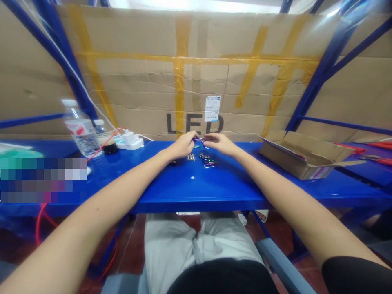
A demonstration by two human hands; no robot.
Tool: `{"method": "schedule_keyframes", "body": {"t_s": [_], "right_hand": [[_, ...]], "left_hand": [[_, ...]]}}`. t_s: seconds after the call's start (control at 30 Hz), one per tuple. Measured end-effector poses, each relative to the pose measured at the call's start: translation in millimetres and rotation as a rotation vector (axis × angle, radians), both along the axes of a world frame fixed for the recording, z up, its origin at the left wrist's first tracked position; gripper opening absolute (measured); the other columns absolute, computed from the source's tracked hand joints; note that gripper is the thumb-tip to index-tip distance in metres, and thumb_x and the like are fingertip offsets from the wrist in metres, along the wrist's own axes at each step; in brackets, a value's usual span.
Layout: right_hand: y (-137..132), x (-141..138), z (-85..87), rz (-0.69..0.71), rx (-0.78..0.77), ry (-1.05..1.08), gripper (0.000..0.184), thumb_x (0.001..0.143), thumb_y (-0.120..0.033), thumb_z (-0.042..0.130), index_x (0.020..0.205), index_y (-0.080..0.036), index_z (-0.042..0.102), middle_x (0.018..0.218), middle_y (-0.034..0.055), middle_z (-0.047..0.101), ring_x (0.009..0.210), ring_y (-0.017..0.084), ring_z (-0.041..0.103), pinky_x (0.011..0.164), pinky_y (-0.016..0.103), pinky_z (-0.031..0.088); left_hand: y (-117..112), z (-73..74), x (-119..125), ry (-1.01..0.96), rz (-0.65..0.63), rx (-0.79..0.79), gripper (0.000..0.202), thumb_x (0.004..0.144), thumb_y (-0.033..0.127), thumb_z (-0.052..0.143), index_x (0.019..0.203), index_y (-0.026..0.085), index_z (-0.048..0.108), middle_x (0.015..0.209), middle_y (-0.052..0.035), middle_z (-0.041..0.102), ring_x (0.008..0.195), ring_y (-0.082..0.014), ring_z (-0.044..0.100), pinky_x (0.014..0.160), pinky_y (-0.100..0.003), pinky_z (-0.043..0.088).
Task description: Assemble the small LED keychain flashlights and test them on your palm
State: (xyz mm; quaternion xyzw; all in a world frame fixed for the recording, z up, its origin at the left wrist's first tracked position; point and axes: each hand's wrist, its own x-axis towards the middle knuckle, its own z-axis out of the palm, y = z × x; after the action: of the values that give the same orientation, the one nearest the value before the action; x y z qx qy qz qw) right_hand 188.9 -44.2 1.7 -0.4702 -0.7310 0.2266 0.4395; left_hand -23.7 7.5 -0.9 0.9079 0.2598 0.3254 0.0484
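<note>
My left hand is closed, its fingertips pinching a small purple item above the back part of the blue table. Facing it, my right hand has thumb and fingers bent together at the other end of that item. Its exact kind is too small to make out. Below my hands, small round silver pieces stand in neat rows. Beside them is a second group of silver pieces. A little nearer lie dark, green and purple small items with a pale loop.
An open cardboard box stands at the right. A water bottle, a cup of dark liquid and a white power strip are at the left. A large taped carton walls off the back, between blue metal posts.
</note>
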Motion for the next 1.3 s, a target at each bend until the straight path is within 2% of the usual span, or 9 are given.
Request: {"method": "schedule_keyframes", "body": {"t_s": [0.13,0.3,0.47,0.6,0.83,0.97,1.13,1.2,1.3], "right_hand": [[-7,-7,0.5,0.232,-0.186,0.144,0.026,0.082,-0.031,0.075,0.101,-0.013,0.070,0.103,0.0110,0.076,0.097,0.022,0.072,0.094,0.039,0.057],[-9,-5,0.2,0.194,-0.258,0.222,0.028,0.079,-0.036,0.081,0.079,-0.014,0.062,0.068,0.0026,0.066,0.064,0.015,0.068,0.066,0.031,0.060],[-14,-8,3.9,0.198,-0.266,0.164,0.027,0.088,-0.036,0.073,0.082,-0.017,0.055,0.069,0.0047,0.068,0.061,0.018,0.070,0.058,0.031,0.060],[-19,-13,5.7,0.157,-0.250,0.082,0.025,0.094,-0.035,0.066,0.083,-0.018,0.051,0.059,-0.0011,0.060,0.049,0.014,0.063,0.049,0.026,0.054],[-22,-16,6.5,0.115,-0.188,-0.020,0.024,0.097,-0.029,0.060,0.078,-0.019,0.049,0.057,-0.0040,0.053,0.047,0.011,0.056,0.047,0.024,0.047],[-22,-16,6.8,0.105,-0.153,-0.031,0.017,0.097,-0.028,0.059,0.085,-0.020,0.050,0.059,-0.0038,0.054,0.047,0.013,0.056,0.049,0.026,0.048],[-13,-13,1.4,0.091,-0.017,-0.070,0.012,0.096,-0.030,0.058,0.091,-0.019,0.054,0.063,-0.0022,0.058,0.050,0.013,0.057,0.050,0.025,0.047],[-9,-11,-1.0,0.075,0.090,-0.106,0.010,0.095,-0.028,0.057,0.092,-0.019,0.057,0.064,-0.0018,0.059,0.050,0.012,0.056,0.050,0.025,0.045],[-5,-7,-2.7,0.071,0.198,-0.152,0.007,0.094,-0.024,0.055,0.092,-0.018,0.059,0.065,-0.0018,0.060,0.050,0.011,0.056,0.052,0.024,0.044]], "left_hand": [[-12,5.0,4,-0.045,-0.066,-0.012,0.015,0.096,0.020,0.047,0.108,0.017,0.056,0.107,-0.0090,0.068,0.097,-0.0196,0.063,0.087,-0.033,0.048],[-11,1.8,3,0.003,-0.044,-0.003,0.013,0.098,0.026,0.047,0.101,0.018,0.056,0.097,-0.0066,0.069,0.088,-0.0192,0.063,0.079,-0.031,0.047],[-14,-0.5,4,0.107,0.071,0.025,0.016,0.099,0.030,0.045,0.102,0.020,0.058,0.096,-0.0080,0.070,0.089,-0.0233,0.065,0.076,-0.033,0.046],[-20,2.2,4,0.151,0.153,0.015,0.020,0.100,0.031,0.043,0.107,0.021,0.058,0.102,-0.0093,0.071,0.094,-0.0265,0.066,0.076,-0.034,0.046],[-14,-2.4,5,0.068,0.114,-0.075,0.016,0.096,0.029,0.046,0.097,0.021,0.059,0.094,-0.0049,0.069,0.089,-0.0227,0.062,0.077,-0.033,0.046],[-11,-3.7,10,-0.126,-0.025,-0.254,0.020,0.095,0.025,0.045,0.078,0.018,0.054,0.076,-0.0016,0.059,0.073,-0.0156,0.054,0.069,-0.029,0.043],[-15,2.6,10,-0.261,-0.164,-0.773,0.022,0.097,0.023,0.045,0.076,0.017,0.050,0.056,0.0050,0.036,0.045,-0.0072,0.029,0.046,-0.022,0.024],[-18,4.8,7,-0.315,-0.205,-0.945,0.021,0.097,0.023,0.048,0.078,0.016,0.052,0.055,0.0054,0.036,0.042,-0.0052,0.027,0.044,-0.020,0.018],[-21,6.5,5,-0.390,-0.226,-1.059,0.019,0.094,0.021,0.054,0.076,0.014,0.056,0.060,0.0015,0.047,0.042,-0.0044,0.035,0.043,-0.020,0.022]]}}
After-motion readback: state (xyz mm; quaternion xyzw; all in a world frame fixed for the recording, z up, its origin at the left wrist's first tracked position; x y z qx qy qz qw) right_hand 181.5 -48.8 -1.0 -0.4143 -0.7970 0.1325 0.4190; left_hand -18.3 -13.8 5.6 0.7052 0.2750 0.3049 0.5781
